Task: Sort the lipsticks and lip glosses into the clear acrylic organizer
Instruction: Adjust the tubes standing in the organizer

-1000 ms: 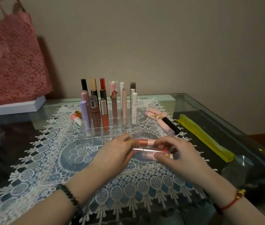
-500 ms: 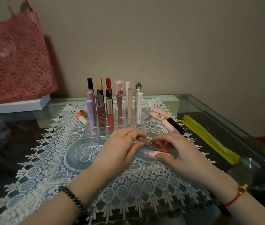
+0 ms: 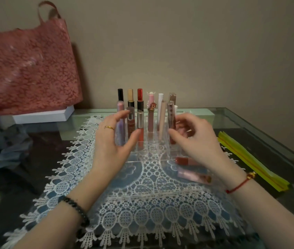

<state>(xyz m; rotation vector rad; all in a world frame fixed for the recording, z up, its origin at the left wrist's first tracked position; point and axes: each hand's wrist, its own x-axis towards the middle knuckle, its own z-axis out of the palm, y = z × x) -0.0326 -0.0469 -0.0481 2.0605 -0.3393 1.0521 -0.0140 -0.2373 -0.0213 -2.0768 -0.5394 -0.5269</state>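
The right hand [image 3: 196,142] pinches a gloss [image 3: 171,119] upright over the organizer's [image 3: 142,153] right side; the left hand [image 3: 112,142], fingers spread and holding nothing, is at its left tubes; the organizer stands on a mat [image 3: 142,203] toward the worktop's [image 3: 250,123] far edge; two glosses [image 3: 187,161] lie beside it under the right wrist.

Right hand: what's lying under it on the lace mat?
Two tubes lie on the lace mat: a red-brown tube, its right end covered by the right hand, and a pale pink tube nearer the camera, blurred.
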